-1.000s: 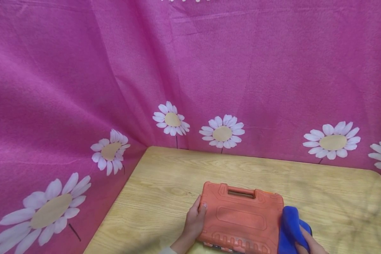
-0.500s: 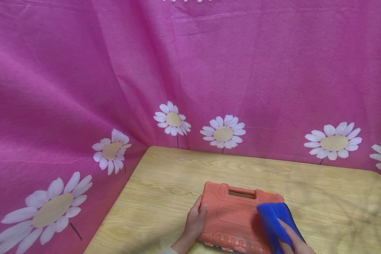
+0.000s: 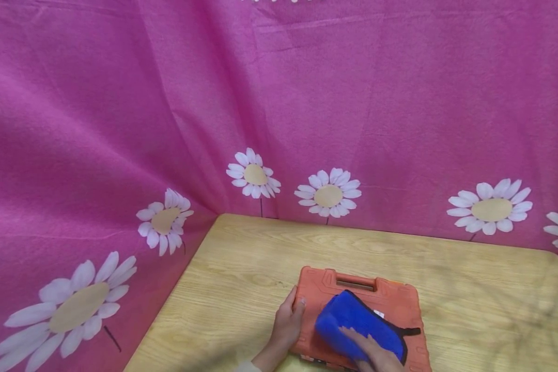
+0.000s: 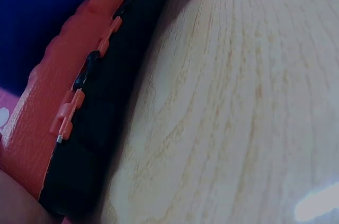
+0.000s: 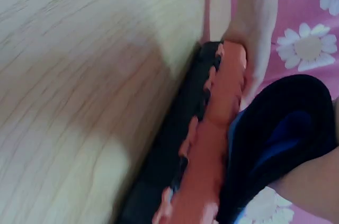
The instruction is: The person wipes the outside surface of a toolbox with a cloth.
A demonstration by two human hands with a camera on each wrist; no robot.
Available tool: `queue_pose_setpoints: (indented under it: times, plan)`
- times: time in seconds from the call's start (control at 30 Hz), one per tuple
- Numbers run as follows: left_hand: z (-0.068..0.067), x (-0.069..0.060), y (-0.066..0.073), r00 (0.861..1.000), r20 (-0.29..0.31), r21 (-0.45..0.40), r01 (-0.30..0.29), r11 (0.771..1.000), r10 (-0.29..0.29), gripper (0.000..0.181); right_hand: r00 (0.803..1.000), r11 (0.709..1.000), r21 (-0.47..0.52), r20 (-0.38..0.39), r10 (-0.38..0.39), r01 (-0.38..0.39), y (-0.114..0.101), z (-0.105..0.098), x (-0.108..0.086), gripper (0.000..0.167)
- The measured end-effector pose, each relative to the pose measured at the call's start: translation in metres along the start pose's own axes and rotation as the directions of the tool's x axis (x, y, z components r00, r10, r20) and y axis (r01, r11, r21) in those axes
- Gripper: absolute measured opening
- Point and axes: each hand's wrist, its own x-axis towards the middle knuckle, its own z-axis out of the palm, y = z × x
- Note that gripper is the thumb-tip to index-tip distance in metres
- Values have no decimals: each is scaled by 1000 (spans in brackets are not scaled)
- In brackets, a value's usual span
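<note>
An orange hard plastic tool case (image 3: 404, 302) lies on the wooden table, its handle toward the far side. My left hand (image 3: 285, 325) grips the case's left edge, thumb on the top face. Over the lid lies a folded blue cloth (image 3: 346, 312) with black edging and a small white tag. My right hand (image 3: 376, 356) holds this cloth against the lid, fingers on top of it; the thumb is partly hidden. The left wrist view shows the case's black lower half (image 4: 106, 113) and orange latches (image 4: 69, 113) along the near side.
The wooden table (image 3: 242, 258) extends beyond the case to the back and both sides. A pink curtain (image 3: 376, 103) printed with white daisies (image 3: 327, 196) hangs along its back and left edges. Faint shadows fall on the table's right part.
My right hand has carried the blue cloth from the case's right edge leftward across the lid, and the cloth has turned to lie flatter. My left hand and the case stay nearly in place.
</note>
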Motion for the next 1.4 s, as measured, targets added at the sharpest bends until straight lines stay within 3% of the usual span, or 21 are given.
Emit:
queue_pose_setpoints:
  times: [0.1, 0.27, 0.33, 0.43, 0.53, 0.67, 0.83, 0.97, 1.1, 1.23, 1.3, 1.4]
  plan:
    - [1, 1, 0, 1000, 3, -4, -8, 1000, 8, 63, 988, 994, -36, 116, -99, 104, 1, 7, 15, 47]
    - [1, 1, -1, 1000, 12, -23, -13, 1000, 14, 61, 963, 974, -198, 264, -55, 110, 1, 20, 34, 58]
    - [1, 0, -1, 1000, 17, -41, -24, 999, 25, 59, 958, 963, -241, 282, -52, 123, -2, 25, 35, 59]
    - [0, -1, -2, 999, 22, -66, -34, 997, 35, 56, 954, 929, -311, 280, -111, 200, -7, 31, 33, 56]
    - [0, 0, -2, 999, 33, -78, -18, 997, 20, 56, 948, 867, -403, 240, -209, 293, -11, 37, 31, 55]
    - [-1, 0, -1, 999, 38, -86, -9, 996, 13, 56, 917, 754, -527, 151, -370, 391, -13, 42, 26, 53]
    - [-1, 0, -1, 999, 39, -102, -20, 995, 24, 59, 873, 617, -674, 86, -480, 406, -12, 50, 23, 50]
    - [0, 1, -2, 999, 48, -105, 2, 994, 4, 61, 857, 516, -763, 94, -506, 388, -10, 54, 22, 52]
    - [0, 1, -1, 998, 55, -118, 13, 993, -6, 61, 843, 489, -784, 79, -532, 382, -7, 58, 21, 52]
    - [0, 2, -2, 999, 48, -116, -7, 993, 12, 59, 806, 435, -815, 63, -589, 383, -2, 61, 20, 54]
    - [0, 2, -2, 999, 42, -111, -10, 994, 15, 58, 778, 389, -836, 68, -625, 386, 2, 62, 19, 56]
    - [0, 1, -3, 999, 38, -108, -13, 994, 17, 58, 742, 347, -850, 73, -667, 396, 7, 62, 19, 60]
